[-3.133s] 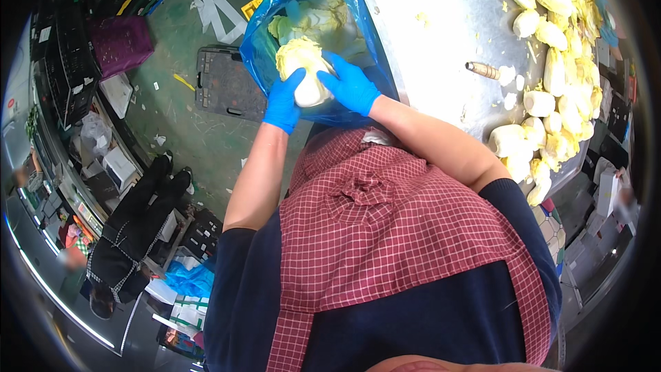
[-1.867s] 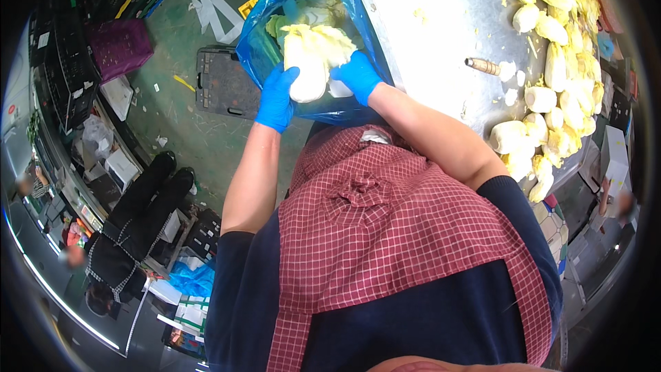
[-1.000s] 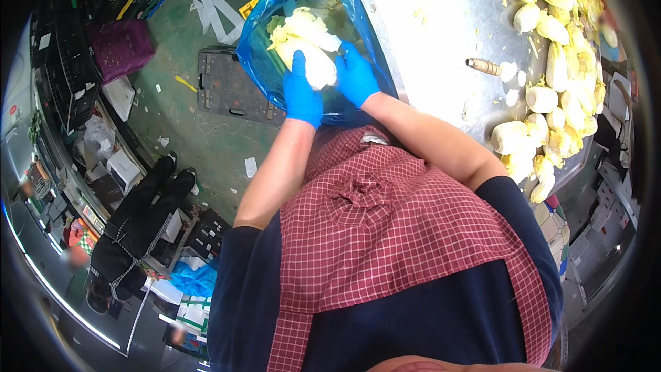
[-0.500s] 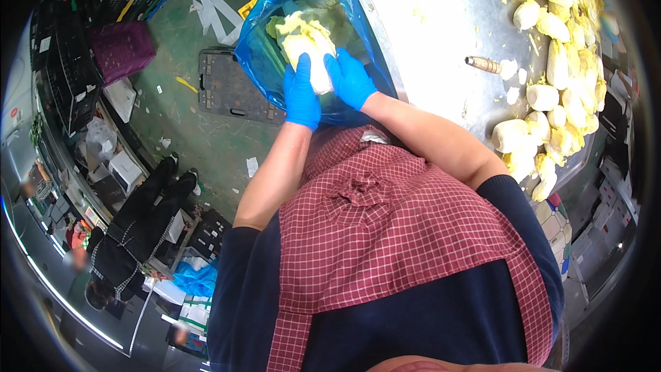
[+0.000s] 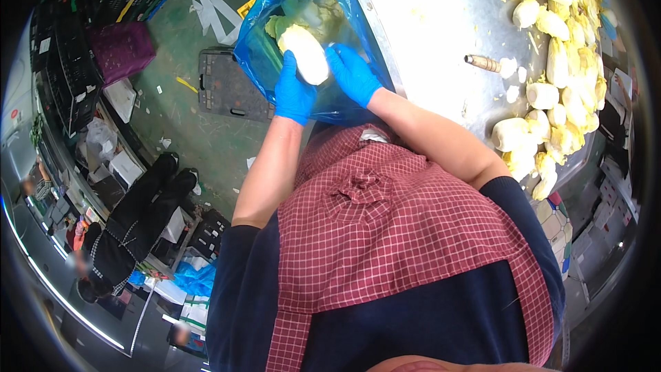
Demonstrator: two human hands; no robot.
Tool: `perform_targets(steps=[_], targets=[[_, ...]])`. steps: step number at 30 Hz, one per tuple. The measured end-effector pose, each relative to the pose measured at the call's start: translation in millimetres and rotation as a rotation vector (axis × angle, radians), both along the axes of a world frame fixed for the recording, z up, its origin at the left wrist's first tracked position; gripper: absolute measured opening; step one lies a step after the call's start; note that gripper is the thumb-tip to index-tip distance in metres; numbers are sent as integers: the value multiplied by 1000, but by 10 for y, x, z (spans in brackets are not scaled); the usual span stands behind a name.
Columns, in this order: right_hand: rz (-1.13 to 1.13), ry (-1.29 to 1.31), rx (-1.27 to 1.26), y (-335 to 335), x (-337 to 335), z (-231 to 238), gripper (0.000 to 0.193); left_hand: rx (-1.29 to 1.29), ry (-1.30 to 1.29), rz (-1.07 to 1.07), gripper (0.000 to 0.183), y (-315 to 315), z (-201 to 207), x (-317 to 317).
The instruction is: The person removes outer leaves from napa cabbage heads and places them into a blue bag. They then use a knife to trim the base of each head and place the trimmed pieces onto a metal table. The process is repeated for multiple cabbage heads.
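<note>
Cradling 1 pale cabbage (image 5: 306,54) over the blue bag (image 5: 256,62), left hand (image 5: 294,91) and right hand (image 5: 352,74) clamp fingers around it; trimmed heads (image 5: 551,96) crowd the desk (image 5: 427,21).

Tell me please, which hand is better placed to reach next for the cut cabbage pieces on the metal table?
The right hand, probably. Both gloved hands hold the pale cabbage over the blue bag, but the metal table and its cabbage pieces lie on the right side. The left hand would need to cross the body.
</note>
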State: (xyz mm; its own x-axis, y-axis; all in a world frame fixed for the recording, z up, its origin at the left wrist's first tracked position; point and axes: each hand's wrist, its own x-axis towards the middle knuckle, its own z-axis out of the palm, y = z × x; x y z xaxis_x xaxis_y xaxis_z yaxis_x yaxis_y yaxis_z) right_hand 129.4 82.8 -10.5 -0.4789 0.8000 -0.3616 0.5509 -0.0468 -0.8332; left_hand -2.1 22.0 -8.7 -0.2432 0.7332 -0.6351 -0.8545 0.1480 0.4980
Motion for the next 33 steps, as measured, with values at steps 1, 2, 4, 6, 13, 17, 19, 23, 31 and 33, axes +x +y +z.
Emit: perform_targets(steps=[1,2,4,6,13,17,19,23,31,33], targets=[[-16,85,-99,-31,-35,2,53,-13,14,-13,61,4,-2,6],[-32,171,-197,-62,-57,10,57,-26,28,-26,61,-6,1,15],[-120,198,-148,-152,-37,99,60,-29,-18,-47,61,7,17,9],[-122,242,-171,-153,-36,167,60,-8,-137,-64,63,47,48,-19],[-23,146,-202,-131,-26,-13,59,-45,131,-87,56,-147,-220,51],[8,234,-171,-126,-15,64,54,-41,281,-246,56,-83,56,2],[48,230,-110,-103,-20,222,50,-49,285,-256,56,-93,69,-39],[-23,170,-244,-34,-30,232,54,-53,160,-172,53,-106,91,-94],[55,-79,232,-32,-36,86,55,-16,-318,88,50,-28,212,-134],[47,48,80,-95,-25,72,53,-84,-286,36,49,-19,202,-96]])
